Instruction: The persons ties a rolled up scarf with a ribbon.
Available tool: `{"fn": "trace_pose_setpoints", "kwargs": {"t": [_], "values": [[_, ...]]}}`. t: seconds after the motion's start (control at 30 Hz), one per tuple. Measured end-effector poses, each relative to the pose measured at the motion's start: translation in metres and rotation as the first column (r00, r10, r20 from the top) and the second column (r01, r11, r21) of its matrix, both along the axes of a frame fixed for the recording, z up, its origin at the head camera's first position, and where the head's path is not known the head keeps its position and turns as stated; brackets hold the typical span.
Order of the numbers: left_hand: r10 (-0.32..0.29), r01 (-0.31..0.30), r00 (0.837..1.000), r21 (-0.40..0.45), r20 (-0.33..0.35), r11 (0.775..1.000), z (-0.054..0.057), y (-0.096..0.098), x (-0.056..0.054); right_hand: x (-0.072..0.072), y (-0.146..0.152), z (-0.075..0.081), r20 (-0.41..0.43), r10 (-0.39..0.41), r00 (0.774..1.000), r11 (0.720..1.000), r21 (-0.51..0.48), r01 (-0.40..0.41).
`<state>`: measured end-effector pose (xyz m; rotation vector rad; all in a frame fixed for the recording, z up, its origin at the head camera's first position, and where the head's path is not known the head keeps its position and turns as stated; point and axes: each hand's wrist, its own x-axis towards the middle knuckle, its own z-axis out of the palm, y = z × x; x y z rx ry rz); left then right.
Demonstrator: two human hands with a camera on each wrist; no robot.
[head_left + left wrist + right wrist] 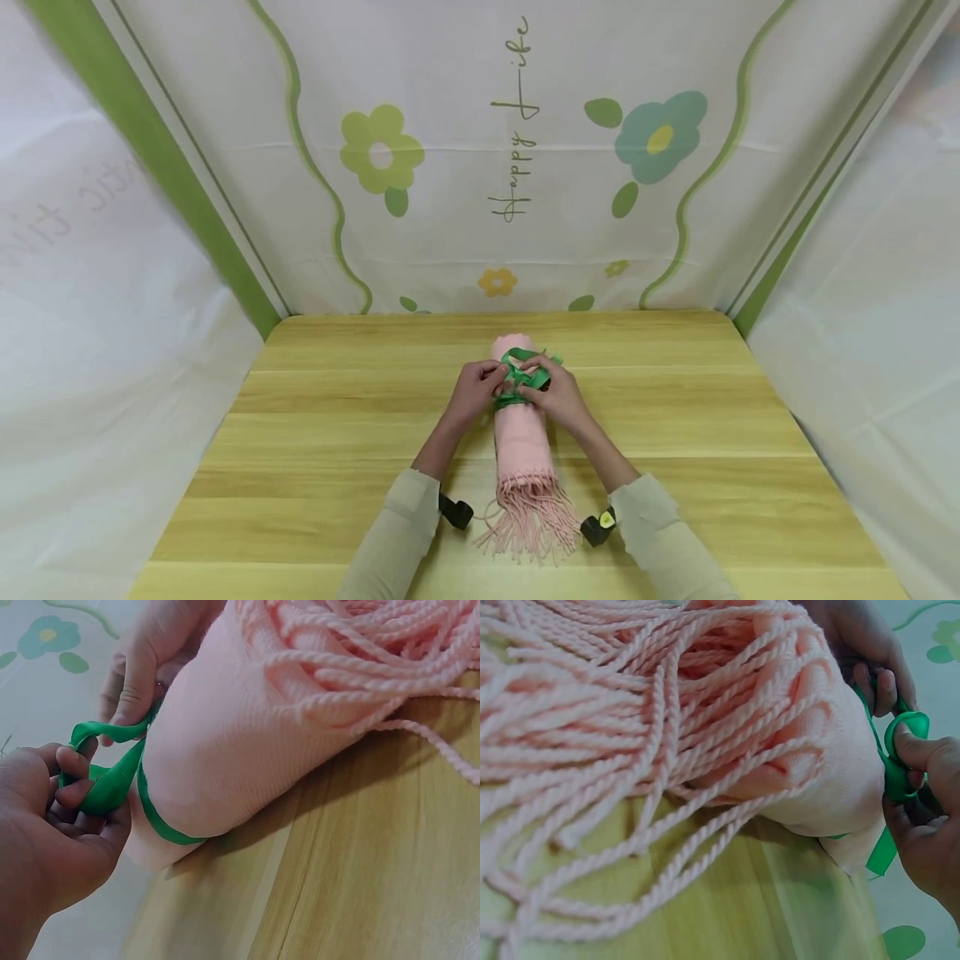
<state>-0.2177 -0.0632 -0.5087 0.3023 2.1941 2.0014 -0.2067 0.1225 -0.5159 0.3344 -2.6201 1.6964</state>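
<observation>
A pink scarf (522, 442), rolled into a long bundle, lies lengthwise on the table with its twisted fringe (531, 517) toward me. Around its far half runs a green ribbon (166, 829), with loops standing on top. My left hand (477, 390) pinches a loop of the ribbon between thumb and fingers, as the left wrist view shows. From the other side my right hand (557, 395) pinches the ribbon too, its thumb pressed on a green fold (909, 724) in the right wrist view. A loose ribbon end (882, 853) hangs below that hand.
The wooden table (322, 467) stretches out on both sides of the scarf. Behind it hangs a white curtain (450, 242) printed with flowers and lettering, and more white cloth (862, 350) closes off the sides. Small black cameras (455, 511) are strapped at both wrists, near the fringe.
</observation>
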Motion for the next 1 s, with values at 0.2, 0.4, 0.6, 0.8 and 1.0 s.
{"fn": "trace_pose_setpoints", "kwargs": {"t": [0.2, 0.4, 0.6, 0.8, 1.0], "values": [[-0.016, 0.016, 1.0, -0.01, -0.02, 1.0, -0.002, 0.001, -0.001, -0.002, -0.003, -0.007, -0.055, 0.005, 0.998, 0.999, 0.04, -0.003], [-0.011, 0.01, 1.0, -0.018, -0.03, 1.0, -0.003, 0.001, -0.003, -0.005, -0.006, -0.008, -0.019, 0.039, 0.999, 0.997, -0.065, -0.041], [-0.018, 0.018, 1.0, -0.016, -0.01, 1.0, -0.002, 0.0, -0.004, -0.008, -0.003, -0.009, 0.032, 0.029, 0.999, 0.989, -0.144, -0.024], [-0.053, 0.053, 0.999, -0.014, -0.001, 0.999, -0.002, 0.0, -0.005, -0.008, -0.002, -0.008, 0.078, -0.008, 0.997, 0.97, -0.242, 0.026], [-0.072, 0.072, 0.997, -0.007, -0.001, 0.997, 0.014, 0.002, 0.004, -0.007, -0.003, -0.004, 0.12, -0.045, 0.992, 0.913, -0.398, 0.089]]}}
